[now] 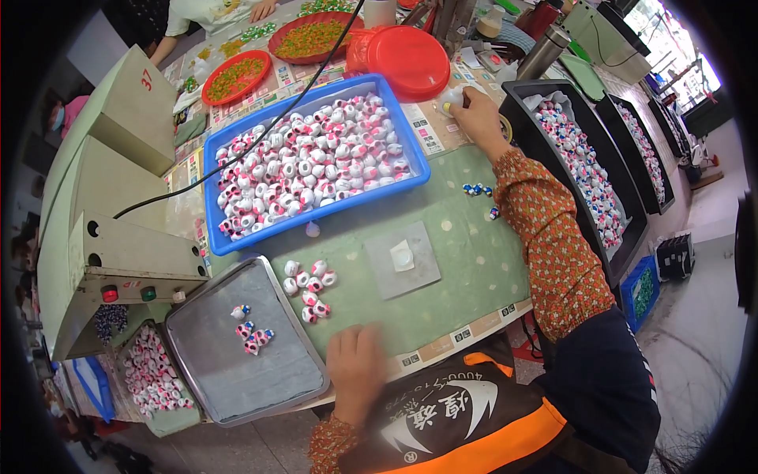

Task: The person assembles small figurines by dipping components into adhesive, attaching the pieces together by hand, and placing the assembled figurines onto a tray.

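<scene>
My right hand (pixel 482 122) reaches to the back right of the table. Its fingers are closed round a small whitish, see-through bottle (pixel 450 100), partly hidden by them. A roll of tape (pixel 505 128) lies beside that wrist. My left hand (pixel 355 365) hovers at the table's front edge, smeared by motion, and its fingers do not show clearly. Close to it, several small white-and-pink pieces (pixel 309 286) lie on the green mat (pixel 466 237). A grey square plate (pixel 401 259) bears a whitish patch (pixel 402 256). Several blue-and-white pieces (pixel 478 189) sit by my right forearm.
A blue tray (pixel 316 215) full of white-and-pink pieces stands behind the mat. To the left are a metal tray (pixel 237 379) and a beige machine (pixel 118 213) with buttons. Black bins (pixel 553 150) line the right. Red dishes (pixel 237 77) and another person's hand (pixel 263 9) are at the back.
</scene>
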The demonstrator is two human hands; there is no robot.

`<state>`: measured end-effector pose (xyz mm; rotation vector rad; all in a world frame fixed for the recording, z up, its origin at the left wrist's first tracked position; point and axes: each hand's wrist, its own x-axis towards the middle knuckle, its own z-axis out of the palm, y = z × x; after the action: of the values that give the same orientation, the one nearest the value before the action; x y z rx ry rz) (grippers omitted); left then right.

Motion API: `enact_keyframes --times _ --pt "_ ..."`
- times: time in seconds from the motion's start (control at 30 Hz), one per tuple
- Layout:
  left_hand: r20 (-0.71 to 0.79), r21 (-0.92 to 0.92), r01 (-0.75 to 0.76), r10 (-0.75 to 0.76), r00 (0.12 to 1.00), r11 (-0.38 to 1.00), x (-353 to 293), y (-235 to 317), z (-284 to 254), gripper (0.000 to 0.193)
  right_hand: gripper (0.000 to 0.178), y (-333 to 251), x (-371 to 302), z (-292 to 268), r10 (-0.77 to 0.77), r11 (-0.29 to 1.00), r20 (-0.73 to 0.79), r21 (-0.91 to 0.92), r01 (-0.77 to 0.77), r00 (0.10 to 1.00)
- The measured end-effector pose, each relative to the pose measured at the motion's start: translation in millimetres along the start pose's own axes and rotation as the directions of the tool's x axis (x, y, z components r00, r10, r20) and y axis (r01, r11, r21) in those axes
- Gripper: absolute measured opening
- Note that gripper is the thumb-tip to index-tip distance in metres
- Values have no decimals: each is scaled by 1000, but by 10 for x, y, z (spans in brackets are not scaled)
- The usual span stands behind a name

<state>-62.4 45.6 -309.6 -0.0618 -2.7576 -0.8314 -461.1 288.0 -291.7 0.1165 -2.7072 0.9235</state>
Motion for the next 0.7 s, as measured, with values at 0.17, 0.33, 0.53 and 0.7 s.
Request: enact_keyframes --times 0.17,0.33,0.53,0.7 --pt "9 -9 -7 7 1000 1000 45 11 11 24 45 289 199 61 2 999 75 -45 1 997" --pt "-17 -15 -8 8 1000 1000 19 -25 34 27 36 113 -136 -267 -201 979 -126 5 203 971" --pt "-72 -80 -65 60 996 995 -20 -42 47 31 20 7 -1094 -730 -358 933 283 87 348 890" --pt "-106 -131 -120 107 989 984 -52 -64 21 32 16 -66 -1345 -751 -554 805 240 -91 587 797"
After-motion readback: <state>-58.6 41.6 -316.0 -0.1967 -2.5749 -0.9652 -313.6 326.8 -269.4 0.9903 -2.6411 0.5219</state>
